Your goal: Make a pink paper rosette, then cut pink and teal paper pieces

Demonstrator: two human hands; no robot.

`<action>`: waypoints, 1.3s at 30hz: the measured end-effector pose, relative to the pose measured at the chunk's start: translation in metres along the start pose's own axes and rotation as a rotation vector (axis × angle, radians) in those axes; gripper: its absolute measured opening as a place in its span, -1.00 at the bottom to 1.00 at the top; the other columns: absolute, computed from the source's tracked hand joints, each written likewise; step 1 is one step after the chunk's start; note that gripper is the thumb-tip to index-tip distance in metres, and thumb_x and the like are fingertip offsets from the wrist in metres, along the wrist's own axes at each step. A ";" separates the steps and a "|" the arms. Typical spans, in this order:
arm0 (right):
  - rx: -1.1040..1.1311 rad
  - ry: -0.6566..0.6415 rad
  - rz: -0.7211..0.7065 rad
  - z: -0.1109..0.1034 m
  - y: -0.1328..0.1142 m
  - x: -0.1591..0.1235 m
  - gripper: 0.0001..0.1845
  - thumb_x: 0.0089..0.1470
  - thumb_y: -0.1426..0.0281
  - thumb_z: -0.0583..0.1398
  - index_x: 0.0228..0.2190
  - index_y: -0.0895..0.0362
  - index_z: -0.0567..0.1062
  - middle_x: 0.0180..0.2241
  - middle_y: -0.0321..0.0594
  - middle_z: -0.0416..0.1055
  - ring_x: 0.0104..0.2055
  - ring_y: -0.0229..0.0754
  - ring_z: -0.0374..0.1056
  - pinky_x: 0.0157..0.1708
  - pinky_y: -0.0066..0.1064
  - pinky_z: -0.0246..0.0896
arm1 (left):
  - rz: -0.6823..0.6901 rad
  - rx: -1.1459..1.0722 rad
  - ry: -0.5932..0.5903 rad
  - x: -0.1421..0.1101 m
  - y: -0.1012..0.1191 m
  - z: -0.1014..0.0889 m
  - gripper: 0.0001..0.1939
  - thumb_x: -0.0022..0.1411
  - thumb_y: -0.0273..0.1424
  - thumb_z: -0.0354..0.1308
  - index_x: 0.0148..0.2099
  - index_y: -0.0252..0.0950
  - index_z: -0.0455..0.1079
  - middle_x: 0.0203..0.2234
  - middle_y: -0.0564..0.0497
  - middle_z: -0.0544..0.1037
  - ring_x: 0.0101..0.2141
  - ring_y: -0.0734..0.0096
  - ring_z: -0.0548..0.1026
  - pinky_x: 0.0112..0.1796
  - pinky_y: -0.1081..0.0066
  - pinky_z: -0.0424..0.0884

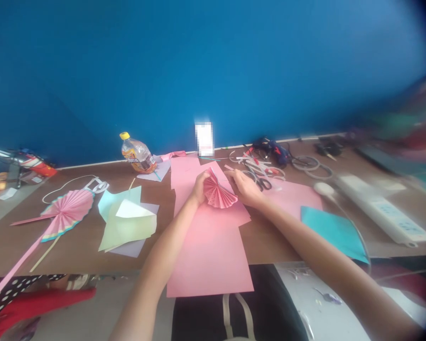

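**Head view: pleated pink fan in L hand, R hand at its side, over pink sheets**

Pos.: pleated pink fan [220, 196] is just above the pink sheets [209, 260], approx. mid-table, between both hands. L hand [199, 187] is nearly closed, fingers pinching the fan's upper L part. R hand [246, 187] is half curled next to the fan's R edge; can't tell if it grips the fan or a small pink bit at its fingertips.

Why so (my reading): L pinch is prob. at the gathered end, so pleats can splay down twd the wearer. R hand prob. there to steady or work the other edge. Pink sheets lie under the hands, prob. as stock and work surface. Scissors [264, 183] lie just R of R hand, prob. for easy reach. White upright panel [204, 138] stands by the blue wall [213, 71], facing wearer, prob. for viewing.

Counts:
- Fan in hand: 1. Opened fan [69, 208] on L: 1, w/ 2 pink strips.
- Pink sheets under hands: min. 3; overlap, exact no. unclear. Pink sheet [296, 196] on R: 1.
- Pale sheets [128, 232]: min. 4, fanned pile.
- Teal sheet [333, 232]: 1.
- Bottle [138, 156], yellow cap: 1.
- Power strip [386, 213]: 1.
- Scissors: 1 pr. seen; clutter behind too blurred to count.
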State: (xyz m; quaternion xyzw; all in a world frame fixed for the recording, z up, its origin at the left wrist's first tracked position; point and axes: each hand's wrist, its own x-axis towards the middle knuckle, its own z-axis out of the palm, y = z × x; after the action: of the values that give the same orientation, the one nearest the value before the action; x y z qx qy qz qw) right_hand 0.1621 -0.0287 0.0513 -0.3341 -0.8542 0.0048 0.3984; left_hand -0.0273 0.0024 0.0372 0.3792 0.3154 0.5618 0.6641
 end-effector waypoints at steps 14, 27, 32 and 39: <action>-0.142 0.379 0.218 -0.005 0.032 -0.006 -0.66 0.25 0.49 -0.06 0.02 0.11 0.31 -0.24 -0.04 0.31 -0.17 0.02 0.30 -0.16 -0.11 0.29 | -0.029 -0.197 0.089 0.005 0.011 -0.013 -0.71 0.00 -0.29 0.21 -0.21 -0.32 0.43 -0.49 0.07 0.47 -0.50 0.50 0.40 -0.38 0.45 0.28; -0.283 0.611 0.723 -0.029 0.070 -0.015 -0.69 0.07 0.52 0.03 -0.13 0.14 0.37 -0.19 -0.02 0.30 -0.22 0.00 0.33 -0.15 -0.07 0.27 | -0.029 -0.034 0.022 0.003 0.007 -0.016 -0.64 0.05 -0.26 0.17 -0.10 -0.29 0.47 -0.45 0.07 0.49 -0.45 0.48 0.42 -0.38 0.47 0.28; -0.230 0.565 0.613 -0.023 0.062 -0.014 -0.78 0.07 0.49 0.06 -0.25 0.09 0.44 -0.14 -0.03 0.32 -0.20 -0.03 0.35 -0.23 -0.19 0.29 | 0.062 0.076 -0.092 0.009 0.000 -0.013 -0.71 0.03 -0.37 0.21 -0.14 -0.28 0.46 -0.32 0.03 0.55 -0.27 0.39 0.49 -0.21 0.44 0.33; 0.253 0.329 0.411 -0.010 0.026 -0.006 -0.70 0.28 0.27 -0.03 -0.17 0.07 0.46 -0.25 -0.18 0.45 -0.18 -0.08 0.38 -0.19 -0.28 0.27 | 0.187 0.027 -0.116 0.015 -0.005 -0.017 -0.69 0.04 -0.38 0.33 -0.14 -0.23 0.41 -0.19 0.03 0.54 -0.21 0.42 0.49 -0.15 0.42 0.34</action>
State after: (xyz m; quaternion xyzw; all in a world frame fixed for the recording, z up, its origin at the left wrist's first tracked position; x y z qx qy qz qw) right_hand 0.1862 -0.0151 0.0467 -0.4439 -0.6852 0.1375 0.5608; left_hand -0.0364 0.0189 0.0246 0.4478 0.2470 0.5941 0.6209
